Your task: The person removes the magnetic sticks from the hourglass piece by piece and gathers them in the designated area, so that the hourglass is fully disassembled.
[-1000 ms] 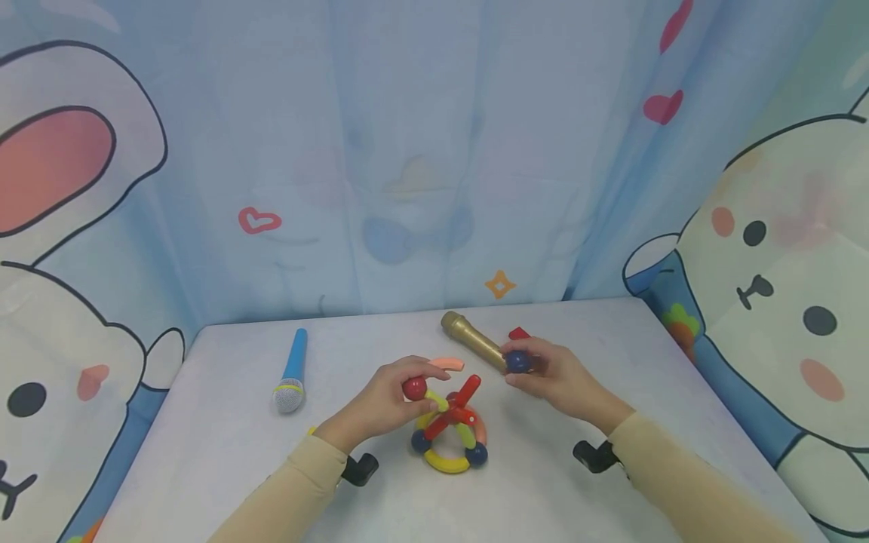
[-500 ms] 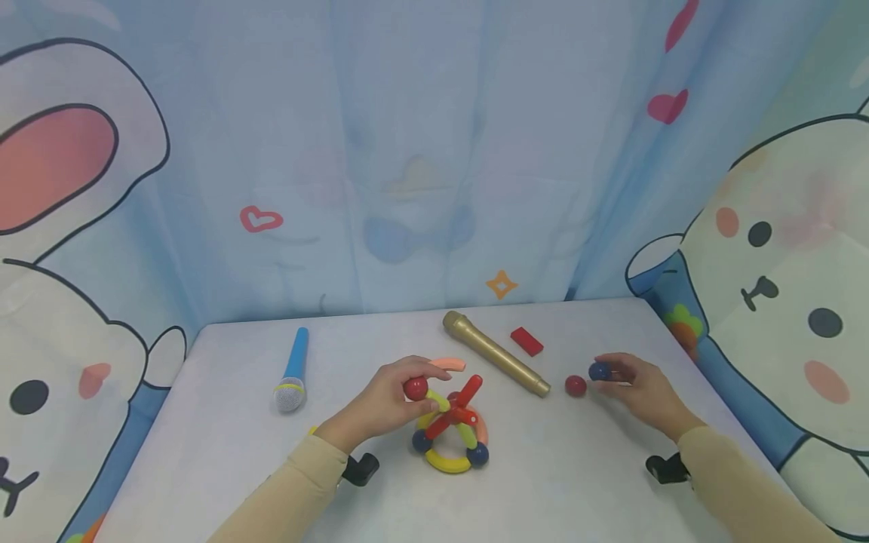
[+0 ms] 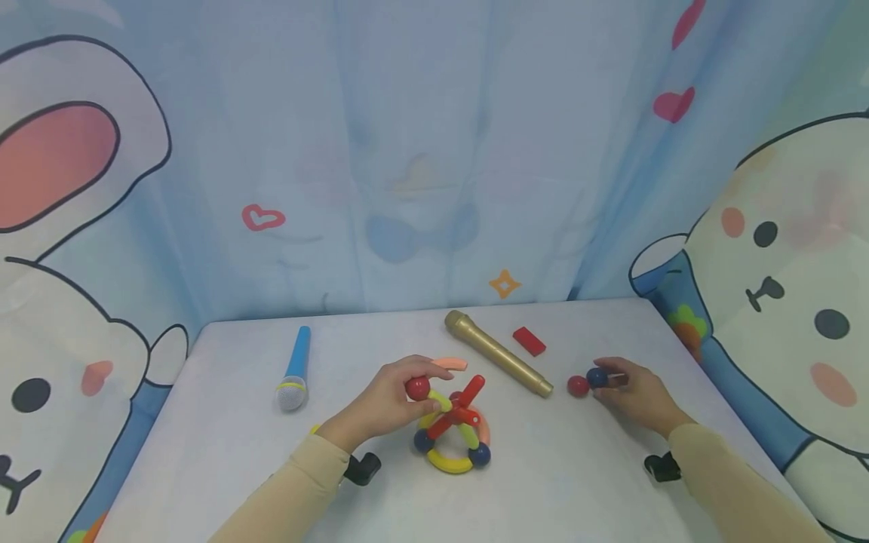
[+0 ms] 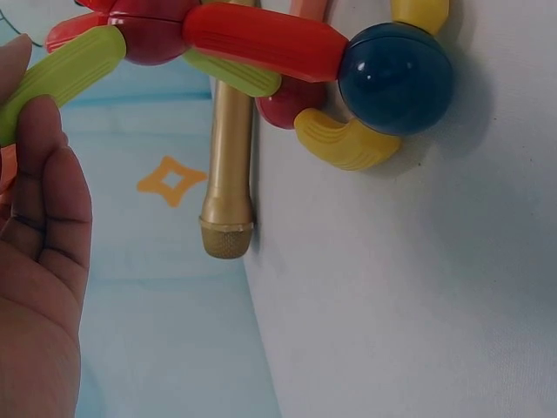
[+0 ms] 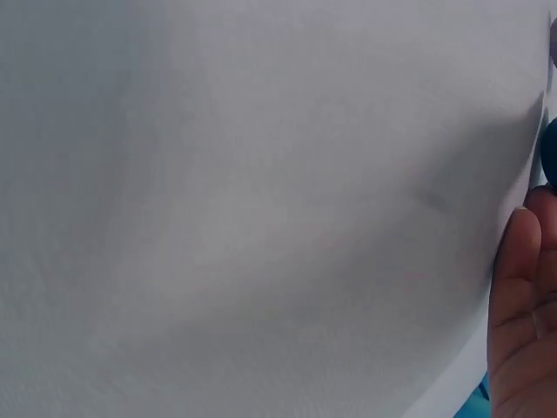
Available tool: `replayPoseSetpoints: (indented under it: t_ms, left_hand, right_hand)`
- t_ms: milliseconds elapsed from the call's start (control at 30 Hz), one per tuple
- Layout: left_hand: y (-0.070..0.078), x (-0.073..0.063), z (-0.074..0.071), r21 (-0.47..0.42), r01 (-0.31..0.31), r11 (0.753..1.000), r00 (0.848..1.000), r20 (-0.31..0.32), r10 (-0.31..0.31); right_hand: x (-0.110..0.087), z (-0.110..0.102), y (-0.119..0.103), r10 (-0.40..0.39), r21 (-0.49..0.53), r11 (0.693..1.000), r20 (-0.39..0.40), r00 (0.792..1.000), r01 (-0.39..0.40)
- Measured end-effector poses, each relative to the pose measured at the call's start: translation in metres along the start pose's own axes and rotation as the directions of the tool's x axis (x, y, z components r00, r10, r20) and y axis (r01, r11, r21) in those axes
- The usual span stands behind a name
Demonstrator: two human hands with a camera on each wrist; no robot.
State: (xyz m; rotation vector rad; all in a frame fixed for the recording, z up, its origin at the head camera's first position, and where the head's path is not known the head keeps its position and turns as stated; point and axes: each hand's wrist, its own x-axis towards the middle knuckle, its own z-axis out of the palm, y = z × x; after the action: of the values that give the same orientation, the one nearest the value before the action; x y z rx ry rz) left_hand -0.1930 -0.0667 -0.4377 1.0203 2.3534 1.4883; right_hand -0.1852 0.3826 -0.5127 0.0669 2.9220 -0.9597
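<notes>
My left hand [image 3: 387, 396] pinches a lime green rod [image 4: 74, 74] of a toy built from balls and rods, with a red ball [image 3: 417, 388] at the fingers. The built toy has crossing red rods [image 3: 444, 422] on top and a ring of yellow rods [image 3: 449, 461] and dark blue balls [image 3: 479, 454] below. Off to the right, my right hand [image 3: 638, 394] pinches a loose dark blue ball [image 3: 597, 377] between thumb and fingers, right beside a red ball [image 3: 578, 387]. Only the edge of that blue ball [image 5: 550, 157] shows in the right wrist view.
A gold microphone [image 3: 498, 354] lies behind the toy, with a red block [image 3: 529, 342] to its right. At the left lies a blue microphone [image 3: 296, 369] with a silver head. A peach curved rod [image 3: 451, 363] shows just beyond the left fingers. A blue curtain [image 3: 421, 151] hangs behind the white table [image 3: 543, 483].
My right hand has carried the blue ball from near the gold microphone to the right and down beside the red ball, uncovering the red block. My left hand has stayed at the toy.
</notes>
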Motion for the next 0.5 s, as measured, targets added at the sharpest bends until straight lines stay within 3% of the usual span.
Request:
replayPoseSetpoints:
  t_ms: [500]
  left_hand:
    - [-0.0007, 0.0002, 0.0003, 0.000, 0.015, 1.000, 1.000, 0.001, -0.015]
  right_hand:
    - [0.0008, 0.0028, 0.0045, 0.025, -0.028, 0.999, -0.016, 1.000, -0.025]
